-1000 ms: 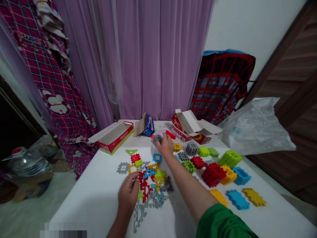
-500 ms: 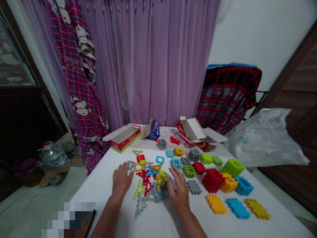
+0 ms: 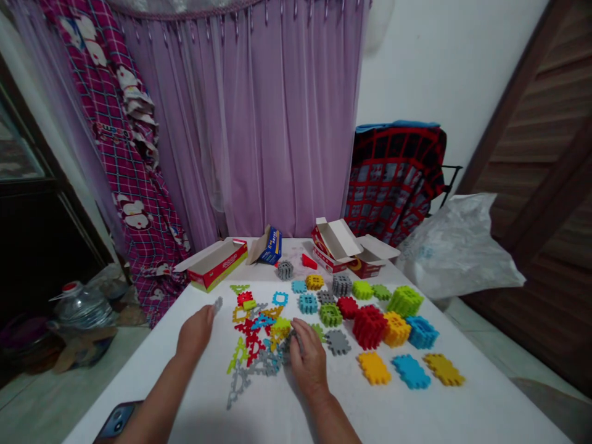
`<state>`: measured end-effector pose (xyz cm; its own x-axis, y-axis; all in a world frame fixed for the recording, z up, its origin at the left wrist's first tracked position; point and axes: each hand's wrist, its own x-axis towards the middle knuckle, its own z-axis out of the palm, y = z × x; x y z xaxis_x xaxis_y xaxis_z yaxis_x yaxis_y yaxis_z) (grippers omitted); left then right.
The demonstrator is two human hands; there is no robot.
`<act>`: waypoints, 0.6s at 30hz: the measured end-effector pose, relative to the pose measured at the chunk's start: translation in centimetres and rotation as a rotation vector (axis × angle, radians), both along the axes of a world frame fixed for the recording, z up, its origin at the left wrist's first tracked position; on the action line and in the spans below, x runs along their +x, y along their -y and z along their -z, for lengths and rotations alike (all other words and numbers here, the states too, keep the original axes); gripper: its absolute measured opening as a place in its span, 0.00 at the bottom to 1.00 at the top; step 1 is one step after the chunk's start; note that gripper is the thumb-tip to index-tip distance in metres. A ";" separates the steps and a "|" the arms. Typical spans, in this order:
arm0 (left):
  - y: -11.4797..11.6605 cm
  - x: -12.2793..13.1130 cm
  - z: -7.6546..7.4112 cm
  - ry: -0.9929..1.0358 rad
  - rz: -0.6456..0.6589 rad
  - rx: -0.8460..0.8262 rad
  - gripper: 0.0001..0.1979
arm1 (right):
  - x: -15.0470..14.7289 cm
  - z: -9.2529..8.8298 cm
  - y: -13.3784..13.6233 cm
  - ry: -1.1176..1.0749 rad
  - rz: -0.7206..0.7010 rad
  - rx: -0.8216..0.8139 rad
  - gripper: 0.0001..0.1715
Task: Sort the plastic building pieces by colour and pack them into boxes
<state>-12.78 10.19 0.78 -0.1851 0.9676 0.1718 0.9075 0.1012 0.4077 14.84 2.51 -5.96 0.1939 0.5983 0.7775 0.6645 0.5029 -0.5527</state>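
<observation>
Left hand (image 3: 196, 333) pinches grey piece (image 3: 218, 303) toward table's (image 3: 407, 420) left edge; dark piece (image 3: 287, 352) sits left of half-curled right hand (image 3: 309, 361), hold unclear.

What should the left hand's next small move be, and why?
Perhaps the left hand should bring its gray piece over to the right hand: it holds that piece left of the pile, while the right hand is at dark gray pieces on the pile's right edge.

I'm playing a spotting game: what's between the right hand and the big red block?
In the head view, a flat grey piece lies there, and a green piece shows beside the right hand.
</observation>
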 end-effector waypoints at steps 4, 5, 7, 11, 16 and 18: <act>1.5 1.9 -0.2 0.145 -0.034 0.080 0.25 | -0.2 -0.3 -0.1 -0.124 -0.020 -0.042 0.19; 2.1 3.2 0.0 0.193 -0.006 0.078 0.25 | -0.3 -0.4 -0.2 -0.180 -0.036 -0.078 0.19; 3.4 6.3 0.5 0.482 0.096 0.047 0.29 | -0.6 -0.8 -0.2 -0.322 -0.086 -0.171 0.19; 5.6 11.7 1.2 0.944 0.198 -0.110 0.32 | -0.6 -1.8 -0.4 -0.620 -0.204 -0.348 0.22; 6.3 13.2 1.7 1.108 0.185 -0.236 0.35 | -0.2 -2.4 -0.7 -0.779 -0.317 -0.463 0.23; 6.3 13.1 2.0 1.137 0.183 -0.248 0.35 | -0.3 -2.5 -0.7 -0.834 -0.337 -0.476 0.24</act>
